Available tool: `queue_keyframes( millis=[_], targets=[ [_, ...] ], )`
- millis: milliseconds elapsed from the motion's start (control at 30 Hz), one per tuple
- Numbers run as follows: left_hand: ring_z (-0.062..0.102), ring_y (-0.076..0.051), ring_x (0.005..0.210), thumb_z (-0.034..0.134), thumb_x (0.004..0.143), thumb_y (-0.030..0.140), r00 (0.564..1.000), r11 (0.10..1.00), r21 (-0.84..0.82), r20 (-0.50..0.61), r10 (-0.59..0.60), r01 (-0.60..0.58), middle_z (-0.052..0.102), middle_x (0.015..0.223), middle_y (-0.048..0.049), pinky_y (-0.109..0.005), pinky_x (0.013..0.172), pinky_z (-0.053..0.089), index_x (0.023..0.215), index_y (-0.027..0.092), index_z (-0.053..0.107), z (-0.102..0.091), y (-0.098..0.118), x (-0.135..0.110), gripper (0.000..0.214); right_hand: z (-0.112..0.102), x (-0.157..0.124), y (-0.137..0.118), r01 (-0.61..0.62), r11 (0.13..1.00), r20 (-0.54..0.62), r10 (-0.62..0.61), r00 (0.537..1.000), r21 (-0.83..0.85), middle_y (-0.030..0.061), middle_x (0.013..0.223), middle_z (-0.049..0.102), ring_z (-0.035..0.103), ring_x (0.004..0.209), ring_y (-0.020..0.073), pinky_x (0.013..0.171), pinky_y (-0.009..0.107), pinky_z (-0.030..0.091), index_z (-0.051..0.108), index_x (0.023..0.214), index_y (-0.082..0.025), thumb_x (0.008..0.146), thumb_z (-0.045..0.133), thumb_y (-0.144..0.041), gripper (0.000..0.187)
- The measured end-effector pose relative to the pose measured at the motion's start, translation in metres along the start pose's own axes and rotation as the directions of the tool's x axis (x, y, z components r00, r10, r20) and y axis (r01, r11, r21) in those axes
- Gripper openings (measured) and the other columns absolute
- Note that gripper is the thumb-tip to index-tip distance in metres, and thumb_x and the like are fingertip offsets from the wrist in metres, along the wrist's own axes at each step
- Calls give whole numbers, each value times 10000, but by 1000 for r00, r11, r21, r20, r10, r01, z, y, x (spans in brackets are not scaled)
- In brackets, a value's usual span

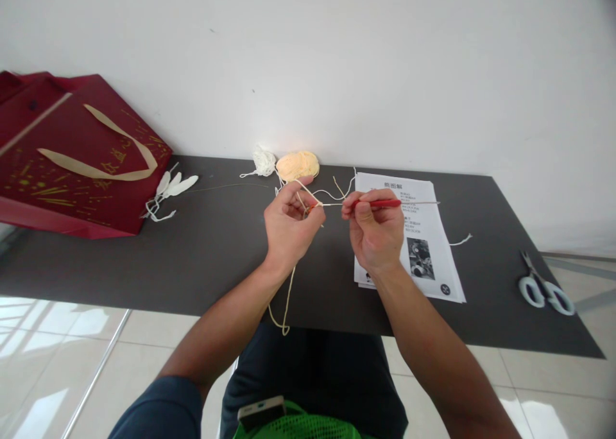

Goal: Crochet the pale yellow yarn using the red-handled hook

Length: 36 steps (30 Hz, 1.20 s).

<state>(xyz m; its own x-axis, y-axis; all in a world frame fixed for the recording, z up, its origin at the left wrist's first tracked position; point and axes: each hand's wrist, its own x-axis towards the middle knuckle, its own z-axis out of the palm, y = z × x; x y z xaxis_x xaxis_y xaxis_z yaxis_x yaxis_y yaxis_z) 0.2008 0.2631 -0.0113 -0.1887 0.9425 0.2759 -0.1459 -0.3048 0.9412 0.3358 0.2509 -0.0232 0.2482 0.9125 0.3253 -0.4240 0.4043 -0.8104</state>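
Observation:
My left hand (287, 224) is closed, pinching a strand of cream yarn (289, 298) that loops over its forefinger and hangs down past the table edge. My right hand (373, 230) is closed around a crochet hook with a red handle (380, 203), held level. Its metal tip points left and meets the yarn at my left fingertips. Both hands hover above the dark table (216, 253), close together. The strand trails back toward a pale orange ball of yarn (298, 165) by the wall.
A white yarn clump (264, 161) lies beside the orange ball. Printed sheets (414, 233) rest under my right hand. Scissors (546, 288) sit at the table's right end. A dark red gift bag (72, 156) and small white crocheted pieces (171, 189) lie at left.

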Motion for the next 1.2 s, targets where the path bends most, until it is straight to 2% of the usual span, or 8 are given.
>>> queue_keyframes(
  millis=[200, 367, 500, 667, 833, 933, 1067, 1200],
  targets=[
    [605, -82, 597, 753, 681, 58, 999, 1000, 12, -32, 4, -3, 659, 697, 57, -219, 582, 493, 1084, 218, 735, 0, 1, -1, 434, 2, -5, 3, 92, 992, 16, -91, 996, -92, -25, 866, 784, 703, 746, 154, 673, 327, 587, 668, 906, -307, 867, 827, -383, 180],
    [587, -69, 584, 755, 692, 62, 996, 999, 47, -91, 1, 3, 654, 688, 64, -209, 592, 486, 1047, 204, 726, 0, 2, -2, 384, 2, -16, 6, 313, 913, 129, -288, 949, -261, -1, 945, 832, 768, 847, 195, 736, 399, 644, 741, 958, -352, 904, 790, -294, 94],
    [583, -66, 586, 765, 693, 76, 990, 997, 79, -139, -3, 14, 665, 695, 63, -205, 603, 486, 1024, 203, 722, 0, 1, -1, 357, -4, -21, 9, 376, 837, 241, -301, 923, -397, 7, 1036, 849, 793, 940, 246, 785, 489, 689, 784, 985, -401, 866, 822, -273, 179],
    [591, -67, 579, 785, 710, 116, 986, 999, 20, -165, -28, 32, 703, 721, 51, -204, 594, 490, 1035, 207, 722, 0, -4, 1, 344, -5, -21, 8, 446, 812, 330, -332, 884, -377, -15, 1175, 833, 797, 1036, 240, 821, 489, 705, 764, 1143, -443, 882, 779, -150, 392],
    [577, -57, 539, 803, 700, 145, 982, 980, -146, -116, -152, 134, 702, 691, 58, -210, 596, 487, 1035, 196, 722, 1, -6, 4, 349, -2, -19, 8, 441, 796, 300, -338, 892, -415, -11, 1133, 843, 807, 1043, 246, 862, 508, 712, 790, 1080, -415, 863, 799, -154, 340],
    [549, -46, 520, 821, 656, 118, 974, 950, -248, -71, -214, 191, 695, 668, 64, -204, 590, 467, 1030, 189, 727, 1, -4, 6, 392, -3, -19, 9, 482, 758, 308, -376, 874, -441, -16, 1181, 832, 801, 1065, 241, 895, 509, 702, 774, 1145, -432, 864, 789, -128, 414],
    [543, -37, 536, 825, 616, 79, 950, 866, -399, 39, -311, 300, 665, 649, 67, -187, 582, 435, 1026, 181, 735, -1, -1, 10, 432, -7, -19, 11, 543, 699, 364, -408, 837, -465, -20, 1246, 811, 786, 1107, 237, 943, 512, 678, 741, 1238, -444, 870, 764, -81, 518],
    [590, -54, 608, 837, 615, 111, 912, 773, -493, 129, -390, 400, 657, 687, 52, -194, 621, 460, 1054, 192, 738, -3, -1, 13, 458, -9, -19, 12, 543, 681, 383, -391, 837, -491, -17, 1251, 809, 785, 1117, 253, 948, 526, 679, 737, 1254, -449, 872, 763, -93, 523]
  ],
)
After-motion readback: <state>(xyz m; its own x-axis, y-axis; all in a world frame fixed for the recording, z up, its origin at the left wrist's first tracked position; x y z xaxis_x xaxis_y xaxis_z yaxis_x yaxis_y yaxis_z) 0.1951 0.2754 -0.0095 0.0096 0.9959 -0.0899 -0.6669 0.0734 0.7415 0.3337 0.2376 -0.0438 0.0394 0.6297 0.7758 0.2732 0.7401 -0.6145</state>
